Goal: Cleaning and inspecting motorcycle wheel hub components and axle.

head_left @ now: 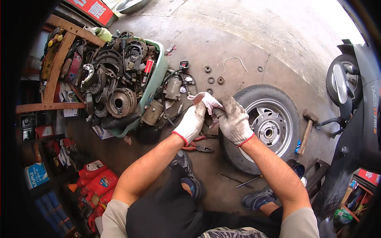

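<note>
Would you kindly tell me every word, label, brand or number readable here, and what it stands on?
I won't copy wording; print shows here:
Red sign, top left: white characters.
Dark vehicle panel, right: grey, orange lettering.
Blue package, left: large letters.
Red board, lower right: pale character.
Red bottles: too small to read.

Pale pink-and-white cloth [207, 98]: crumpled, a loose flap pointing left. Position: just above frame centre, gathered between left hand [191, 123] and right hand [235, 122].
</note>
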Motion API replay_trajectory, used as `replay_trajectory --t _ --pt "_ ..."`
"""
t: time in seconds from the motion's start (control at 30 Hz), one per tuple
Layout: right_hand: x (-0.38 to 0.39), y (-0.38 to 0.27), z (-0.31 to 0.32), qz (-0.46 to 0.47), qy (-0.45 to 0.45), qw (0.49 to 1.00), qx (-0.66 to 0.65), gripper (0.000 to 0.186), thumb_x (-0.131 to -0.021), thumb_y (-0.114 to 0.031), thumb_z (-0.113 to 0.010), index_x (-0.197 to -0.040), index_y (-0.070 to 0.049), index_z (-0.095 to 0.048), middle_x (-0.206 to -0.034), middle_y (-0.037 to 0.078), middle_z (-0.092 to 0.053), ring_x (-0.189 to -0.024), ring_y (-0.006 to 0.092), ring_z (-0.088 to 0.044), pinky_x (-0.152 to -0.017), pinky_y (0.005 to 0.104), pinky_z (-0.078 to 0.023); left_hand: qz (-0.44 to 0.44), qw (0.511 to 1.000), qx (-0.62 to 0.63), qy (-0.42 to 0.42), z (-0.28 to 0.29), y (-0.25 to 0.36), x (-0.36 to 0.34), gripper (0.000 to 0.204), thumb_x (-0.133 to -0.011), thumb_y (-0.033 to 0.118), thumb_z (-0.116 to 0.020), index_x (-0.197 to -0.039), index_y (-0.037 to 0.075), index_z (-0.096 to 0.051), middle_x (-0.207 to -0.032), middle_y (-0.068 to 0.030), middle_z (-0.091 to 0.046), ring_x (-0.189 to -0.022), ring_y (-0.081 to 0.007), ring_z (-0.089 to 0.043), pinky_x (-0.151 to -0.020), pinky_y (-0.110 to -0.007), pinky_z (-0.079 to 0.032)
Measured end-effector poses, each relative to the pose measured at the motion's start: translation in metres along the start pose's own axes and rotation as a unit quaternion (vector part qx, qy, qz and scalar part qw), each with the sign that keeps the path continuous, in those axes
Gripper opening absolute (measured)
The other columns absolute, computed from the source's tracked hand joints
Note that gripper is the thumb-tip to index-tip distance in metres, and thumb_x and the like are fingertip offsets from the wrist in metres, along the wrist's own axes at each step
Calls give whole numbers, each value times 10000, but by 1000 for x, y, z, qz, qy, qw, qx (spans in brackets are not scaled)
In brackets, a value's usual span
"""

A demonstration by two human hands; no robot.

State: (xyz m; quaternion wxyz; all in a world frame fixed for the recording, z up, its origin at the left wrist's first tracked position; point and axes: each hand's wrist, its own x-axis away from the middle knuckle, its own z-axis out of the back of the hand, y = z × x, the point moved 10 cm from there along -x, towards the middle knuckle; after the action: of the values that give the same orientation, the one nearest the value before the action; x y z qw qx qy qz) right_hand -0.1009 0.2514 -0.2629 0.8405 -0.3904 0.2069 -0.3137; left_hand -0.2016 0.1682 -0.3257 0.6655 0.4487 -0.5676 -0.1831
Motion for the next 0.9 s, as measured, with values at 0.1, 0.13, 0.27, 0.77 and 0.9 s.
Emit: replay_trajectory --t 0.1,0.13,0.27,0.77,0.9 --pt "-2 -9 -4 27 36 999 -6 188 -873 -112 -659 -1042 -44 -616 -879 196 -648 -829 412 -658 -716 497 -513 51 996 -80 7 17 -24 -2 484 -1077 414 -329 -1040 19 -607 -730 -23 -567 -614 -148 -483 -595 -322 -444" --pt "-3 -6 -6 5 14 1000 -11 194 -887 -152 -647 -1036 -32 -616 -897 207 -650 -842 413 -653 -726 498 -508 -36 991 -125 21 18 -12 -1 490 -1076 416 -333 -1022 18 -614 -721 -49 -562 -629 -158 -494 -612 -340 -448" --pt "-9 -15 -14 131 -3 983 126 225 -899 -227 -654 -1029 -49 -695 -1037 195 -650 -886 364 -651 -792 475 -519 -158 969 -183 59 18 1 8 415 -1061 363 -391 -1018 14 -611 -750 -167 -592 -680 -296 -594 -670 -414 -481" --pt "4 -23 -12 78 -76 994 -11 317 -934 -227 -621 -1186 -34 -610 -1044 253 -662 -933 347 -688 -839 478 -525 -177 975 -130 32 20 9 37 478 -1075 410 -373 -1104 -6 -607 -765 -21 -579 -690 -134 -540 -640 -299 -468" --pt "3 -8 -25 125 -82 985 86 291 -897 -207 -657 -1158 -79 -644 -1094 247 -664 -919 379 -687 -781 470 -536 -198 942 -264 52 11 16 39 251 -1031 222 -470 -1120 34 -612 -902 -189 -658 -744 -382 -651 -699 -414 -517"
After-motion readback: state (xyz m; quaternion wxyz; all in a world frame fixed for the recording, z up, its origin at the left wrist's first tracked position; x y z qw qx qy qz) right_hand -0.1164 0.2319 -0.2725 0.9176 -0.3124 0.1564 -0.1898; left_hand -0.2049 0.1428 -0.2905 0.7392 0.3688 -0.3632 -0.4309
